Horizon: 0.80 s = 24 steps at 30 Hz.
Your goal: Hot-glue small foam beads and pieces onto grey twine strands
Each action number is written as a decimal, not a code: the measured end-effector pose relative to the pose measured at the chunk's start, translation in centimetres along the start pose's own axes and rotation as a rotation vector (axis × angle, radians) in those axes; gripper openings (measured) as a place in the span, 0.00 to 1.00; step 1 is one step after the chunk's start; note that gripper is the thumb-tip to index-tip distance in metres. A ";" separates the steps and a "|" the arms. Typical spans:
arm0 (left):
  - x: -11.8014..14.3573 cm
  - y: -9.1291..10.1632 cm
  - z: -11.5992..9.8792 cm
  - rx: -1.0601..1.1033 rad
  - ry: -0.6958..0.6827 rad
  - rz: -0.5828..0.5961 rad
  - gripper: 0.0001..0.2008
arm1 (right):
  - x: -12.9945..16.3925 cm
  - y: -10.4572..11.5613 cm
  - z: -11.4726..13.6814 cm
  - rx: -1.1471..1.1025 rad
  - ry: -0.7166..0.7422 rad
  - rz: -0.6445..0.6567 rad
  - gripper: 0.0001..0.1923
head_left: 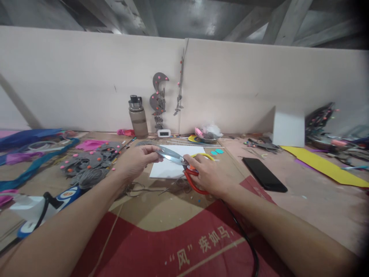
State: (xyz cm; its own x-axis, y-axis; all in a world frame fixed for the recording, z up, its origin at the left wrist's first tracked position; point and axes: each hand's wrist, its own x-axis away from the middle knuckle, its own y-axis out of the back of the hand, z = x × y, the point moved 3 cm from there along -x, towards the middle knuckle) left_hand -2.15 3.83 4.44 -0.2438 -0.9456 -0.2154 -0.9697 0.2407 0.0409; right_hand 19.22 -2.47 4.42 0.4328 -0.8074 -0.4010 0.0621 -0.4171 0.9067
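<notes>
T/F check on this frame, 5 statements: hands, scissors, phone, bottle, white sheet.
1. The right hand grips the handles of the scissors. True.
2. The left hand lies flat on the table, away from the scissors. False: its fingertips pinch at the tip of the blades.
3. The phone lies screen-dark to the right of the hands. True.
4. The bottle lies on its side by the phone. False: it stands upright at the back wall, to the left.
5. The white sheet is pinned to the wall. False: it lies flat on the table, behind the scissors.
</notes>
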 end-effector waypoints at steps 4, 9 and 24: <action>-0.1 0.2 0.1 0.000 0.009 0.014 0.04 | 0.0 0.1 0.0 -0.001 0.004 0.004 0.23; -0.3 0.5 0.3 -0.001 -0.002 0.035 0.04 | 0.0 0.0 0.0 -0.016 0.018 -0.003 0.22; -0.2 0.4 0.4 -0.003 0.006 0.049 0.05 | 0.1 -0.4 0.1 -0.045 0.024 -0.008 0.24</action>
State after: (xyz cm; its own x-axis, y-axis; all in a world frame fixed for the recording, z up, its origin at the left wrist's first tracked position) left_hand -2.52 4.26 4.07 -0.2915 -0.9340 -0.2068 -0.9565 0.2864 0.0548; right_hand 19.17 -2.40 3.98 0.4539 -0.7936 -0.4052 0.1056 -0.4036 0.9088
